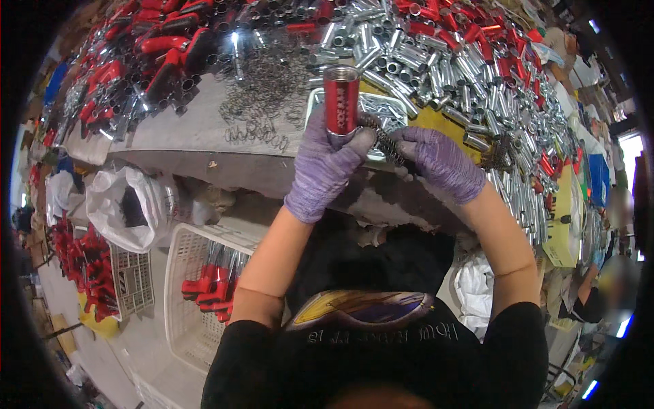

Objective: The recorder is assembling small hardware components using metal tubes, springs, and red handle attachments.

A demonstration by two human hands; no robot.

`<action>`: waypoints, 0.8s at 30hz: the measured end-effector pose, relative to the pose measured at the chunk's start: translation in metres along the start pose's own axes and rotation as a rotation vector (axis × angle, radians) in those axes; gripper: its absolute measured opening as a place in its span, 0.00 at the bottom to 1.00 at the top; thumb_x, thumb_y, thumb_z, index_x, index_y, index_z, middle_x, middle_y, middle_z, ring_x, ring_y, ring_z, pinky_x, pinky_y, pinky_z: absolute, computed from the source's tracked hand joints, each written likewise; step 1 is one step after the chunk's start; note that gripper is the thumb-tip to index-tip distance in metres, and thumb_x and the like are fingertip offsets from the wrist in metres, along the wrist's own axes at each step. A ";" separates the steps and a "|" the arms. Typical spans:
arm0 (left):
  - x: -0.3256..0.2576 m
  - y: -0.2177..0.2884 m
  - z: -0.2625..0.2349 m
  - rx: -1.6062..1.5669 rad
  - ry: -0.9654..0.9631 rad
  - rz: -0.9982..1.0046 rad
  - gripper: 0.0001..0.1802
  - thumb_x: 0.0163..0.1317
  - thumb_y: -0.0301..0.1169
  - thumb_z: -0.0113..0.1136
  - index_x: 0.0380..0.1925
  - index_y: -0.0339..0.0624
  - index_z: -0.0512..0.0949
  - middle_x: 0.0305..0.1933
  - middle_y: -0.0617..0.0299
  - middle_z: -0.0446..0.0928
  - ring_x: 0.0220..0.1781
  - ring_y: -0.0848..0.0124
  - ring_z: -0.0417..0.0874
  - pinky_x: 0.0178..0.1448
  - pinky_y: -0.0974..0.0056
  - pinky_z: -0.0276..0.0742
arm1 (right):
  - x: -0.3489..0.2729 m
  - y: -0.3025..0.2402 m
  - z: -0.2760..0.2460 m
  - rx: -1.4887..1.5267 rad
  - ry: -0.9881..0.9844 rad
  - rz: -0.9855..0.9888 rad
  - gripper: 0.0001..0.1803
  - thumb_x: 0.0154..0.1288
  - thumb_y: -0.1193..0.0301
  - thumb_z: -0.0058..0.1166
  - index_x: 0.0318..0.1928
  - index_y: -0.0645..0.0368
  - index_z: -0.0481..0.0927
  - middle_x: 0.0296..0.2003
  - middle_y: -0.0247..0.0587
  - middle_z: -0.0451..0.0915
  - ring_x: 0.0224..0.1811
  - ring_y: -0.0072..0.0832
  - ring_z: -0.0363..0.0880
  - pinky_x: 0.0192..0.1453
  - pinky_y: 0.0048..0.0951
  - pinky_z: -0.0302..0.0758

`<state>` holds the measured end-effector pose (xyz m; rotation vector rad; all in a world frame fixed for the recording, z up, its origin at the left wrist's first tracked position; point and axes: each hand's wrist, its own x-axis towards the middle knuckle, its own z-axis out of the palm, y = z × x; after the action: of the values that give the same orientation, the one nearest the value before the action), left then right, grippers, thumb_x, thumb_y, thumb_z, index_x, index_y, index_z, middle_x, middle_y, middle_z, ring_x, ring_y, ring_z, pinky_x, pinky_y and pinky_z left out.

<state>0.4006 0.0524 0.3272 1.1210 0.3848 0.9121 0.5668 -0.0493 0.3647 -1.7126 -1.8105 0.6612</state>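
My left hand (319, 165), in a purple knit glove, is closed round a red metal tube (341, 102) with a bright silver rim, held upright with its open end up. A dark coil spring (387, 144) stretches from beside the tube to my right hand (439, 161), gloved alike. The right fingers pinch the spring's outer end. Whether the spring's other end touches the tube or the left fingers I cannot tell. Just behind the hands, a white tray (413, 110) on the table holds many small shiny metal parts (381, 109).
Loose springs (262, 88) lie on the grey table (184, 123); silver tubes (436, 75) heap up at the back right, red-handled parts (170, 54) at the back left. Below stand a white plastic basket (178, 300) with red-handled parts and a white sack (102, 211). Another person (593, 293) is at far right.
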 end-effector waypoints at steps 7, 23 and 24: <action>0.035 0.010 0.007 0.196 0.053 0.077 0.19 0.55 0.27 0.59 0.46 0.40 0.65 0.34 0.66 0.72 0.35 0.80 0.72 0.39 0.74 0.70 | 0.023 -0.021 0.004 0.376 0.195 0.379 0.18 0.63 0.62 0.45 0.46 0.63 0.74 0.34 0.48 0.77 0.37 0.35 0.77 0.44 0.30 0.70; 0.066 0.025 -0.017 0.602 -0.267 0.160 0.33 0.49 0.36 0.68 0.53 0.40 0.65 0.40 0.64 0.73 0.39 0.74 0.73 0.45 0.67 0.72 | 0.060 -0.070 -0.099 -0.418 0.526 -0.410 0.10 0.59 0.76 0.44 0.40 0.58 0.77 0.34 0.40 0.77 0.35 0.31 0.76 0.39 0.26 0.73; 0.065 0.023 -0.023 0.569 -0.308 0.152 0.35 0.46 0.37 0.70 0.53 0.40 0.66 0.42 0.61 0.72 0.45 0.71 0.73 0.50 0.64 0.71 | 0.068 -0.078 -0.098 -0.758 0.439 -0.675 0.08 0.58 0.75 0.46 0.38 0.58 0.76 0.32 0.41 0.76 0.33 0.35 0.76 0.37 0.32 0.73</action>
<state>0.4139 0.1199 0.3489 1.8072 0.3141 0.7606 0.5760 0.0118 0.4931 -1.3178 -2.2313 -0.7035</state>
